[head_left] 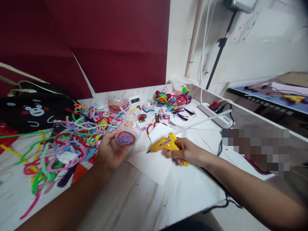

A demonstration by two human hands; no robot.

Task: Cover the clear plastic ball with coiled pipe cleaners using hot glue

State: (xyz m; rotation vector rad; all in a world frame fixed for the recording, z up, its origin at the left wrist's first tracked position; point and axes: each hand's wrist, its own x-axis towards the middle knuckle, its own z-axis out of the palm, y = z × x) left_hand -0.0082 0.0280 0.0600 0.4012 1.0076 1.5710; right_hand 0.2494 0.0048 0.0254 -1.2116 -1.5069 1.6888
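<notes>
I have the ball (126,138) pinched in the left hand (109,149), at its fingertips; the right hand (187,150) is wrapped around the glue gun (167,143), nozzle pointing toward the left hand. If I let the hands drift together, I judge the nozzle could burn the left fingers; a drip could mark the paper (154,170) beneath the right hand. Both forearms slant inward from below. Pipe cleaners (72,138) lie left of the left hand.
</notes>
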